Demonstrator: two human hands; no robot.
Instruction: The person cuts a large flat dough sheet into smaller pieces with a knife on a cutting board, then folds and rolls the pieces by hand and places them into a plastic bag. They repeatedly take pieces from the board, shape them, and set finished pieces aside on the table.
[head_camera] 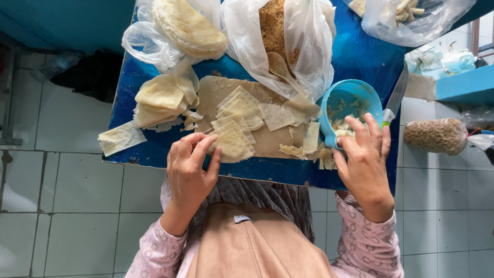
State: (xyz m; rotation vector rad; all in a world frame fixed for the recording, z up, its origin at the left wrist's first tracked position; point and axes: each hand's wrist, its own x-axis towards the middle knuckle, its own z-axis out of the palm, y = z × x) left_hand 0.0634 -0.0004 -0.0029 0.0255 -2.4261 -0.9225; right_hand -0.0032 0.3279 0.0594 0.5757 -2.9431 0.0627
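Left hand [189, 167] pinching pastry square [231, 145] | right hand [363, 154] open, fingers in blue bowl [350, 100] | white crumb bag [280, 38] behind

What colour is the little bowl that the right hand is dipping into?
The bowl is light blue, clearest in the head view; the right hand rests its fingers in it.

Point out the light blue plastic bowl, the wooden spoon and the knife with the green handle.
light blue plastic bowl [329, 119]: head view, on its left outer wall.
wooden spoon [278, 65]: head view, on the spoon's bowl.
knife with the green handle [397, 92]: head view, on the blade.
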